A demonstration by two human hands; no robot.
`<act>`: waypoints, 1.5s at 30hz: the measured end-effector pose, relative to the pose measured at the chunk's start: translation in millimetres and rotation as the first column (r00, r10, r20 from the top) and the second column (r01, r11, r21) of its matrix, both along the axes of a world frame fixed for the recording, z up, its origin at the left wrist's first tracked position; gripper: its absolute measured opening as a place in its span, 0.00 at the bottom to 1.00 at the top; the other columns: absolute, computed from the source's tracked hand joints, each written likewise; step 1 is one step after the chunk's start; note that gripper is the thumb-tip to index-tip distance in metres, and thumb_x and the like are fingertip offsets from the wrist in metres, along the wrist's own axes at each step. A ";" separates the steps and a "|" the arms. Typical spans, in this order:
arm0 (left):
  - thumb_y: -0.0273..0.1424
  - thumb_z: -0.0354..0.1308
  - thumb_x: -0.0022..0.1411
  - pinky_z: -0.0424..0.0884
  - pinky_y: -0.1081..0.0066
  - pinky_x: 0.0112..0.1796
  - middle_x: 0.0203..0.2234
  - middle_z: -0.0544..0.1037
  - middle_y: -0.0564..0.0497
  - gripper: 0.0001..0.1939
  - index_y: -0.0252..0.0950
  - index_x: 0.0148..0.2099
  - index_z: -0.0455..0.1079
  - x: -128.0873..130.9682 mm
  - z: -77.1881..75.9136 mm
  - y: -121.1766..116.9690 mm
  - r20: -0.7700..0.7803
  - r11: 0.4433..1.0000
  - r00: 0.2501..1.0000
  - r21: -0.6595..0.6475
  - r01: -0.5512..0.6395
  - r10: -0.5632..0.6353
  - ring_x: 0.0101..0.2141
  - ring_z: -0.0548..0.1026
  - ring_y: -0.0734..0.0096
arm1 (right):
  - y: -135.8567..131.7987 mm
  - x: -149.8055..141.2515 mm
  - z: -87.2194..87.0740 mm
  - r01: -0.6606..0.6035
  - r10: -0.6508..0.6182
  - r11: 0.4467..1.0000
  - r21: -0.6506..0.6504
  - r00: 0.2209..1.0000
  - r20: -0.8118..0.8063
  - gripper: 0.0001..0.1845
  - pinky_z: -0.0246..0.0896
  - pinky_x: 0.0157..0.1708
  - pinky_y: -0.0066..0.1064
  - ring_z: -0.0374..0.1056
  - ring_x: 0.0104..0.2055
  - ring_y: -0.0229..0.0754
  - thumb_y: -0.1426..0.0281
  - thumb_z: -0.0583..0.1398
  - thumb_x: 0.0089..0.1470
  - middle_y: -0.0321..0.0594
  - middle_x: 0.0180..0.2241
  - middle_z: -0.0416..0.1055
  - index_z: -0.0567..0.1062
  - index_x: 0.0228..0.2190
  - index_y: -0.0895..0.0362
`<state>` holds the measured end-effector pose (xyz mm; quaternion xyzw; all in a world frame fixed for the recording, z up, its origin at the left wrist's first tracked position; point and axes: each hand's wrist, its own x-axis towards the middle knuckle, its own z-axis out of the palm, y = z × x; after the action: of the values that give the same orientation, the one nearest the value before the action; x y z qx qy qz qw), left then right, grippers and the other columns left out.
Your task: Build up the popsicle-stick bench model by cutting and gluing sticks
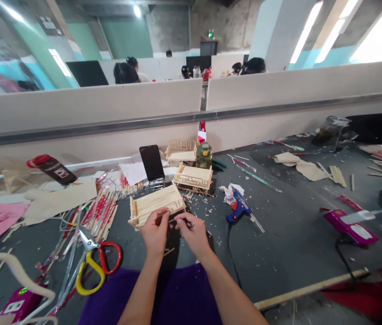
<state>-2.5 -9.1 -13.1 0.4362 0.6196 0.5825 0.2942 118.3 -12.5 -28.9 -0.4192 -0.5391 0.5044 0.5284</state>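
Observation:
Both of my hands meet just in front of a small model made of wooden sticks (155, 204), which lies on the dark table (288, 234). My left hand (155, 232) has its fingers curled and its fingertips touch the lower edge of the stick model. My right hand (194, 232) pinches a thin dark stick-like piece (178, 222) between thumb and fingers, close beside the left hand. Two more stick models stand behind: one (193, 177) directly beyond and one (181, 151) farther back.
A black phone (152, 162) stands propped behind the model. A blue glue gun (238, 208) lies to the right, its cord running toward me. Red-and-yellow shears (98, 262) and several loose sticks (104, 212) lie left. A glass jar (204, 155), purple devices (349, 225) and paper scraps (299, 164) sit around. People sit beyond the partition.

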 end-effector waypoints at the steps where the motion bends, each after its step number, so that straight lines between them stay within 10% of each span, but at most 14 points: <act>1: 0.40 0.62 0.54 0.70 0.74 0.20 0.28 0.79 0.50 0.15 0.34 0.39 0.74 -0.4 -0.6 0.1 0.009 1.000 1.000 0.000 -0.003 0.003 0.18 0.72 0.75 | 0.2 0.2 0.0 0.001 -0.001 1.000 0.000 1.000 0.005 0.11 0.60 0.20 0.23 0.68 0.23 0.36 0.64 0.57 0.57 0.35 0.24 0.74 0.78 0.35 0.56; 39: 0.40 0.60 0.55 0.66 0.73 0.19 0.36 0.80 0.46 0.15 0.32 0.35 0.76 -3.6 11.9 1.3 -0.202 1.000 0.979 -0.031 -0.003 -0.003 0.14 0.66 0.81 | 1.5 2.5 -1.1 0.001 -0.002 1.000 0.011 0.994 0.110 0.11 0.61 0.27 0.25 0.71 0.26 0.37 0.68 0.56 0.57 0.35 0.24 0.74 0.78 0.35 0.56; 45: 0.41 0.58 0.58 0.66 0.74 0.21 0.31 0.78 0.49 0.16 0.32 0.38 0.75 -2.1 11.3 -5.0 -0.196 1.000 0.981 -0.011 -0.010 0.007 0.17 0.68 0.78 | 4.0 16.1 9.4 0.183 -0.183 0.983 -0.013 0.982 0.042 0.12 0.61 0.24 0.26 0.67 0.22 0.36 0.64 0.56 0.57 0.36 0.25 0.74 0.77 0.36 0.57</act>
<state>-4.6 -14.1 -1.8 0.4869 0.6509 0.5342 0.2320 134.4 -8.6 -19.5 -0.4816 -0.5047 0.4496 0.5578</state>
